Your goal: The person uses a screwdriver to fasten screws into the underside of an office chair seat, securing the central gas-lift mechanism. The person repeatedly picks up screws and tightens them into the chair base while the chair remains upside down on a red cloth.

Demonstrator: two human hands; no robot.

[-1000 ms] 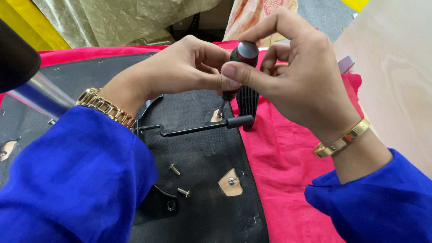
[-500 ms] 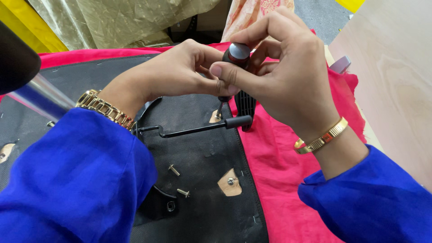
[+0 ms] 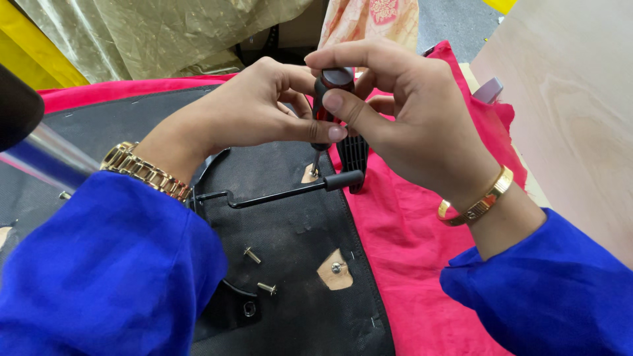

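Both hands grip one upright screwdriver (image 3: 328,99) with a dark red and black handle. My left hand (image 3: 254,109) wraps the lower handle from the left. My right hand (image 3: 402,112) pinches its top from the right, thumb across the front. The metal tip stands on a tan patch (image 3: 308,175) in a black fabric-covered panel (image 3: 290,224). A black metal lever (image 3: 283,194) with a rubber grip runs just below the tip. Two loose screws (image 3: 252,254) (image 3: 267,287) lie on the panel, and a third screw (image 3: 336,267) sits in another tan patch.
The panel lies on red cloth (image 3: 409,250). A black ribbed plastic part (image 3: 354,155) stands behind the lever end. Crumpled gold fabric (image 3: 151,33) lies at the back, a pale wooden board (image 3: 567,99) to the right, and a blurred dark handle (image 3: 26,132) at the left.
My right hand has shifted its grip around the top of the screwdriver, the thumb now across the front. The left hand and the tip stay in place.
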